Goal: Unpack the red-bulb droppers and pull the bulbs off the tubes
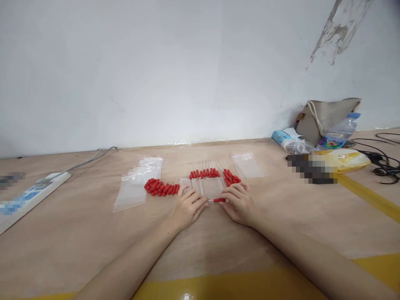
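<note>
Between my hands lies a glass dropper tube [211, 201] with a red rubber bulb [219, 200] at its right end. My left hand [189, 207] pinches the tube's left part, and my right hand [240, 204] has its fingers closed at the bulb. Just beyond them is a row of clear glass tubes [204, 188] side by side. A heap of loose red bulbs [161, 187] sits left of my left hand. Droppers with red bulbs [204, 173] lie behind the tubes, and more bulbed droppers [230, 177] lie beyond my right hand, partly hidden by it.
Clear zip bags [133, 187] lie at left, another zip bag [249, 164] at right. A power strip [34, 200] is far left. At right are a tissue pack [283, 136], a plastic bottle [342, 131], a grey bag [331, 114] and black cables [386, 166].
</note>
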Demonstrator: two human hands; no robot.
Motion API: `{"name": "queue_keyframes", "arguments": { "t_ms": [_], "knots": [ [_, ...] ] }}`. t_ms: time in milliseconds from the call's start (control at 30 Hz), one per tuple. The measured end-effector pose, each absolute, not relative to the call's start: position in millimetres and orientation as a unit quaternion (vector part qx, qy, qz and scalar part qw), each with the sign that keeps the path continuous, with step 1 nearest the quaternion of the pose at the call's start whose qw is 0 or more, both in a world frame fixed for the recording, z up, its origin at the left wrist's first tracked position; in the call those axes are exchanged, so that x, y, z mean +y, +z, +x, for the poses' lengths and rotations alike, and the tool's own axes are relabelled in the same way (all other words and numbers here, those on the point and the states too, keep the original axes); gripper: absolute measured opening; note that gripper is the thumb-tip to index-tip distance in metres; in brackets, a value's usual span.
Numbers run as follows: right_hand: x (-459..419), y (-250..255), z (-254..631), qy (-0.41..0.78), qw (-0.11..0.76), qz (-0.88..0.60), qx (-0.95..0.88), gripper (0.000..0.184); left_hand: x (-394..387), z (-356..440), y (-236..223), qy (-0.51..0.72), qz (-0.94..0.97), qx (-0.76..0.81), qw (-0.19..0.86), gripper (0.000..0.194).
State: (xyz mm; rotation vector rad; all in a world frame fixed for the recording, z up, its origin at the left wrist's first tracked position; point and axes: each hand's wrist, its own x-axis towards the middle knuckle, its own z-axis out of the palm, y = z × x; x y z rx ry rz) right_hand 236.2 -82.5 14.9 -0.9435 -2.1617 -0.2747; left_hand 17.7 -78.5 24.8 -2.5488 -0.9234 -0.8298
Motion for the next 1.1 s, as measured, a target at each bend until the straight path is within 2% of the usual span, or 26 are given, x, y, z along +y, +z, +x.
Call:
{"name": "queue_keyframes", "arguments": {
  "t_ms": [300, 567, 800, 1100],
  "knots": [
    [-86, 16, 231, -0.140, 0.372, -0.371, -0.839, 0.012, -79, 17, 24, -0.288, -0.889, -0.323, 0.153, 0.015],
    [-86, 13, 234, -0.132, 0.350, -0.376, -0.848, 0.023, -81, 17, 26, -0.290, -0.888, -0.324, 0.148, 0.015],
    [-84, 12, 238, -0.098, 0.342, -0.324, -0.877, 0.017, -81, 16, 26, -0.297, -0.892, -0.313, 0.135, 0.015],
    [-79, 9, 251, -0.074, 0.391, -0.300, -0.867, 0.008, -77, 10, 21, -0.337, -0.880, -0.318, 0.107, 0.013]
  ]
}}
